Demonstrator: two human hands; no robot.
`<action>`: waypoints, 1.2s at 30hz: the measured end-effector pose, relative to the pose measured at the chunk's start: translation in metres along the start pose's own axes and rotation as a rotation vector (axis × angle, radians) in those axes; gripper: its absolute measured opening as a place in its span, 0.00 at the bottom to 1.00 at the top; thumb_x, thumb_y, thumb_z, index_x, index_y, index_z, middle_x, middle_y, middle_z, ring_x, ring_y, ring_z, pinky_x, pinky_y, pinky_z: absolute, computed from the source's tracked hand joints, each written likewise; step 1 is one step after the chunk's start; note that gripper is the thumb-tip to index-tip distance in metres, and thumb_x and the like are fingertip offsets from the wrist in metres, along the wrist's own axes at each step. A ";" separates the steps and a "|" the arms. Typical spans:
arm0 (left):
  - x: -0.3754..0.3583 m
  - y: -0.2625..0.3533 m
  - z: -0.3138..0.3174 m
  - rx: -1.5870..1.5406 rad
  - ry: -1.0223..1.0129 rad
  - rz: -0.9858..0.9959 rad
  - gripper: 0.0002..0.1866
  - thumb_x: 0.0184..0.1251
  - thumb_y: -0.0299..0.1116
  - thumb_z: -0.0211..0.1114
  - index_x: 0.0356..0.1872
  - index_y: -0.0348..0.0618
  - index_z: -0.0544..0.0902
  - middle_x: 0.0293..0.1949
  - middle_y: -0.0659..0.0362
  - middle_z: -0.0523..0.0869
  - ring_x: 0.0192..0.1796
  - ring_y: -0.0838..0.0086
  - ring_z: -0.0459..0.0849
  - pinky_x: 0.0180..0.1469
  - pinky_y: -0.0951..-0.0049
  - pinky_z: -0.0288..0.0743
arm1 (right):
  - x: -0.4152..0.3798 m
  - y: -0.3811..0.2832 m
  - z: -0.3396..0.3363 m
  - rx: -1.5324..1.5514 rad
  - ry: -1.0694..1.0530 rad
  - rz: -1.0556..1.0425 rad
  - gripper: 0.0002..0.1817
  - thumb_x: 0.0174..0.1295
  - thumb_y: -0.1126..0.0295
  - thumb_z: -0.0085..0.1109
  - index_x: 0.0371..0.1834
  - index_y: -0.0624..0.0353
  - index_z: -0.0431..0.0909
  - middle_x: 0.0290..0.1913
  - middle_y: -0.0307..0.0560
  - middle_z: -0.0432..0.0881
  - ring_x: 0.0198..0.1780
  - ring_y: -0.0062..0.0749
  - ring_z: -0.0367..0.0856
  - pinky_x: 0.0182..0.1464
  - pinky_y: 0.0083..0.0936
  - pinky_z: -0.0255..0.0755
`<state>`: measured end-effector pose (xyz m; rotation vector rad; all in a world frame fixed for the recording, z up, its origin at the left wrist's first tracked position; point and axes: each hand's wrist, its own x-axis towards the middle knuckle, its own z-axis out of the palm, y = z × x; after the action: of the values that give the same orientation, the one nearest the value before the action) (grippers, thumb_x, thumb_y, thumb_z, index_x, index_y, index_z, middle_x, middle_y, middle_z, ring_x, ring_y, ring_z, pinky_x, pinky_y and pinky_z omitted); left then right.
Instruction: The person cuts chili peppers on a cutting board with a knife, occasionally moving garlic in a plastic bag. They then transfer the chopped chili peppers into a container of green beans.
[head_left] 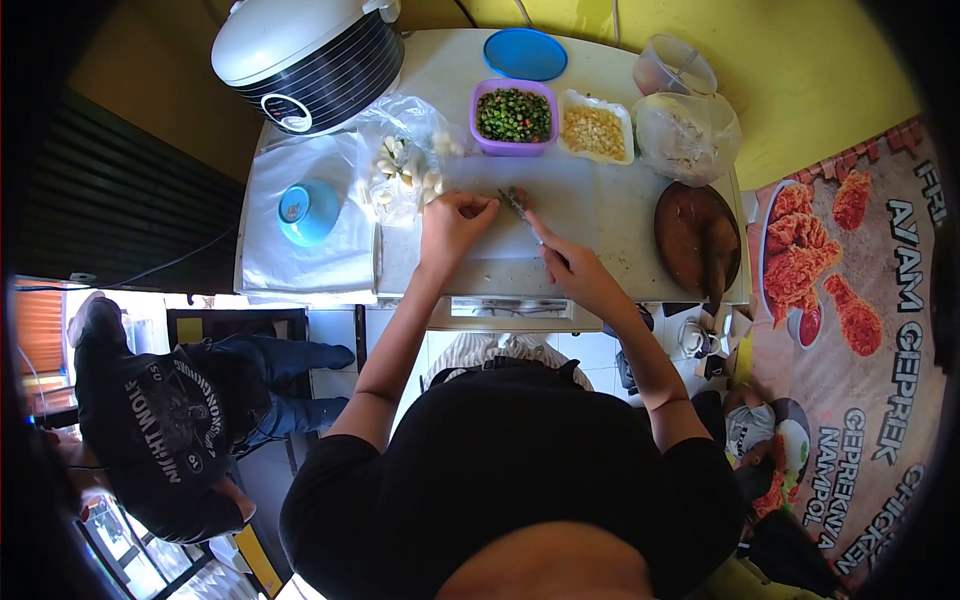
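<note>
My right hand point(572, 264) grips a knife point(515, 206), its blade pointing up and to the left over the tabletop. A small reddish-green bit shows near the blade, too small to name. My left hand point(456, 226) is closed in a pinch just left of the blade; what its fingertips hold, if anything, I cannot make out. Beside it lies a clear plastic bag point(385, 195) with peeled garlic cloves point(394, 160). Behind the knife stand a purple tub point(513, 150) of chopped green and red pieces and a white tub point(597, 156) of chopped pale-yellow pieces.
A rice cooker point(300, 60) stands back left, with an upturned blue bowl point(308, 213) on plastic sheets point(300, 265). A blue lid point(526, 54), clear container point(675, 65), filled plastic bag point(690, 138) and brown mortar with pestle point(690, 240) ring the table. Other people are at both sides.
</note>
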<state>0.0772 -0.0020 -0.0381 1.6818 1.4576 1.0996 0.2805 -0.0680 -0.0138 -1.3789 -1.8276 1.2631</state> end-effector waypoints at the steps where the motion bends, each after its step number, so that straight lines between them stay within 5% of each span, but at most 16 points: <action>1: 0.000 0.001 0.001 -0.001 0.010 -0.004 0.09 0.54 0.32 0.73 0.32 0.36 0.88 0.27 0.54 0.85 0.26 0.74 0.84 0.33 0.75 0.78 | 0.000 0.000 0.001 0.000 0.002 0.000 0.30 0.72 0.72 0.43 0.77 0.41 0.54 0.21 0.37 0.66 0.24 0.19 0.66 0.33 0.20 0.68; 7: -0.003 -0.001 0.004 0.004 0.040 -0.006 0.08 0.54 0.31 0.73 0.31 0.37 0.88 0.26 0.55 0.85 0.26 0.72 0.84 0.32 0.75 0.78 | 0.000 -0.003 0.006 -0.015 -0.004 -0.006 0.30 0.72 0.72 0.44 0.76 0.41 0.54 0.21 0.39 0.65 0.23 0.18 0.65 0.33 0.21 0.68; 15: -0.006 0.002 0.003 0.034 0.088 0.011 0.08 0.55 0.31 0.73 0.33 0.38 0.89 0.28 0.54 0.84 0.27 0.72 0.85 0.33 0.74 0.78 | 0.007 0.000 0.022 -0.459 0.135 -0.047 0.29 0.68 0.73 0.47 0.73 0.46 0.60 0.21 0.60 0.70 0.19 0.47 0.68 0.30 0.33 0.68; 24: -0.003 -0.004 0.002 0.039 0.017 0.068 0.09 0.57 0.31 0.71 0.37 0.39 0.89 0.30 0.55 0.84 0.29 0.72 0.85 0.35 0.74 0.78 | -0.002 -0.004 -0.004 -0.166 0.036 0.013 0.27 0.70 0.72 0.47 0.74 0.46 0.60 0.23 0.45 0.58 0.25 0.23 0.59 0.33 0.22 0.64; 34: -0.008 -0.007 -0.001 -0.051 0.024 0.059 0.10 0.59 0.30 0.71 0.41 0.40 0.88 0.31 0.58 0.83 0.29 0.78 0.81 0.35 0.78 0.76 | -0.003 -0.005 0.005 -0.138 0.034 -0.029 0.29 0.70 0.73 0.46 0.75 0.45 0.58 0.23 0.44 0.62 0.25 0.22 0.60 0.33 0.21 0.65; 36: -0.009 -0.007 0.000 -0.030 0.026 0.077 0.10 0.58 0.30 0.71 0.40 0.40 0.89 0.30 0.58 0.83 0.29 0.78 0.81 0.35 0.78 0.76 | -0.002 -0.002 0.009 -0.163 0.069 -0.096 0.28 0.69 0.72 0.46 0.74 0.45 0.59 0.19 0.56 0.67 0.19 0.37 0.69 0.30 0.30 0.68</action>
<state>0.0733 -0.0096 -0.0460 1.7213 1.3958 1.1823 0.2731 -0.0729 -0.0153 -1.3835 -1.9598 1.0252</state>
